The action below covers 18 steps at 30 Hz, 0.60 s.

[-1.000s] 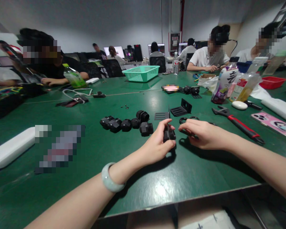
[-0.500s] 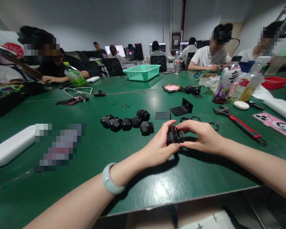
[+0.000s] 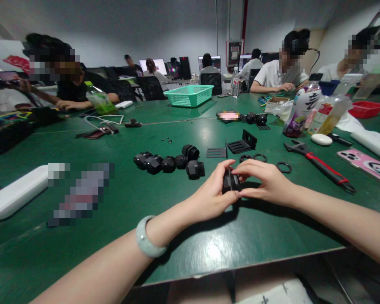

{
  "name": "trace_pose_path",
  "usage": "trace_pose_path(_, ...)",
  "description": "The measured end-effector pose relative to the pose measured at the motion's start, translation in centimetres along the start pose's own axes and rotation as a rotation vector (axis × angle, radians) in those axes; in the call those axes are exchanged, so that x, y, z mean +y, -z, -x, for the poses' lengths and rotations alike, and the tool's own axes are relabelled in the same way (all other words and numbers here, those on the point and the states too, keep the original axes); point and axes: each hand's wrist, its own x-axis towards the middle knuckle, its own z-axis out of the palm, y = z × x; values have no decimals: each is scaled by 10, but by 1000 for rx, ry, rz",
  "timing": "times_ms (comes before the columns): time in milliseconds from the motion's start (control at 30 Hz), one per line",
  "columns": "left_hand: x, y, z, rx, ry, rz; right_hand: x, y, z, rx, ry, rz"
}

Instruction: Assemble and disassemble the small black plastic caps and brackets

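A black cable gland point(image 3: 228, 182) is held just above the table in front of me. My left hand point(image 3: 213, 191) is closed round its left side, thumb below and fingers above. Thumb and fingertips of my right hand point(image 3: 267, 182) pinch a black ring nut at the gland's right end; the fingers hide most of it. Beyond my hands lie a loose black ring nut point(image 3: 284, 167) and a couple more rings. Two black slotted brackets, one flat point(image 3: 217, 152) and one upright point(image 3: 242, 142), sit farther back. Several similar glands point(image 3: 169, 164) lie to the left.
An adjustable wrench point(image 3: 323, 166) with a red and black handle and a pink phone point(image 3: 367, 164) lie at right. Bottles point(image 3: 331, 107) stand behind them. A green basket point(image 3: 190, 96) is at the far edge. A white case point(image 3: 19, 192) lies left. People sit across the table.
The ring nut, visible at the gland's right end before, now sits closer against the gland and is mostly covered by my right fingers. Both hands stay almost in place.
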Motion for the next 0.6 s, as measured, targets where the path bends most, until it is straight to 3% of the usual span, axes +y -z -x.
trace_pose_path(600, -1, 1, 0, 24, -9, -40, -4, 1, 0, 21, -11, -54)
